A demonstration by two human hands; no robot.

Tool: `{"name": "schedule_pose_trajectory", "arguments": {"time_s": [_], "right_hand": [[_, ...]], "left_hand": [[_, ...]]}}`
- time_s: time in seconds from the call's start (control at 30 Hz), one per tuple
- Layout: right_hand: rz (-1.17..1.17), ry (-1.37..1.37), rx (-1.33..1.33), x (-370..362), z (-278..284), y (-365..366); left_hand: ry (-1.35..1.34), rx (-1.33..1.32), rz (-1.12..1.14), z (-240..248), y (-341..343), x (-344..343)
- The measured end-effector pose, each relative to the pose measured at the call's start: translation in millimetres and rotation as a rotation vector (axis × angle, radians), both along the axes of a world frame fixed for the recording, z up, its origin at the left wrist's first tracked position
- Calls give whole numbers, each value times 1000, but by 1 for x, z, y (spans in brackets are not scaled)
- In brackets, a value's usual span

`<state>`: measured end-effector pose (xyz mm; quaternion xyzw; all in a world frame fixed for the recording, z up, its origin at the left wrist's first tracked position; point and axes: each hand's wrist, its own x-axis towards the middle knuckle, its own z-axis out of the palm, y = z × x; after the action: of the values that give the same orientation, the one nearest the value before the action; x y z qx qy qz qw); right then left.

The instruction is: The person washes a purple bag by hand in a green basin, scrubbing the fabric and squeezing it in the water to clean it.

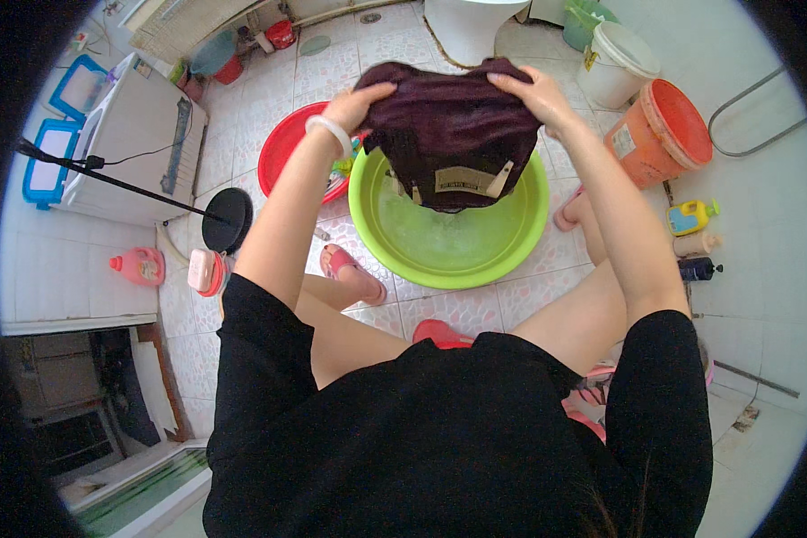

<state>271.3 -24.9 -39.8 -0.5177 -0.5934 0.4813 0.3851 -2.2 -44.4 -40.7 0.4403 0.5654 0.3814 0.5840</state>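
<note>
A dark maroon and black garment (453,121) hangs stretched between my two hands above a green basin (538,211). On its lower part is a pale patch with lettering, and light tabs show beside it. My left hand (351,106), with a white band at the wrist, grips the garment's left upper edge. The right upper edge is gripped by my right hand (540,97), thumb on top. Cloudy water (439,235) with some foam lies in the basin below. Whether the garment's lowest edge touches the water, I cannot tell.
Behind the basin's left side stands a red basin (282,148) with colourful items. An orange bucket (659,134) and a white bucket (619,63) stand at the right. Left are a white washing machine (139,143), a round black stand base (227,220) and a pink bottle (139,265).
</note>
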Motion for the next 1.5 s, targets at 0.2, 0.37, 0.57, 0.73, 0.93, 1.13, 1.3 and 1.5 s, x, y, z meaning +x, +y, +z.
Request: {"name": "schedule_pose_trajectory", "arguments": {"time_s": [0.2, 0.37, 0.57, 0.73, 0.93, 1.13, 1.3, 1.5], "right_hand": [[-49, -339, 77, 3, -141, 44], [-295, -740, 14, -29, -204, 46], [-85, -1000, 199, -62, -288, 65], [15, -1156, -2, -51, -360, 85], [51, -1146, 24, -39, -416, 109], [114, -1239, -43, -36, -453, 144], [209, -1260, -188, -40, -463, 178], [295, -1250, -224, -39, -485, 216]], "left_hand": [[187, 104, -124, -133, 45, -8], [1170, 7, -150, -190, 59, 23], [1247, 266, -128, -273, 84, 56], [1195, 233, -281, -332, 102, 74], [1246, 161, -399, -405, 109, 65], [1280, 49, -499, -436, 141, 78], [1260, 37, -532, -468, 169, 77], [1412, -71, -609, -496, 198, 89]]}}
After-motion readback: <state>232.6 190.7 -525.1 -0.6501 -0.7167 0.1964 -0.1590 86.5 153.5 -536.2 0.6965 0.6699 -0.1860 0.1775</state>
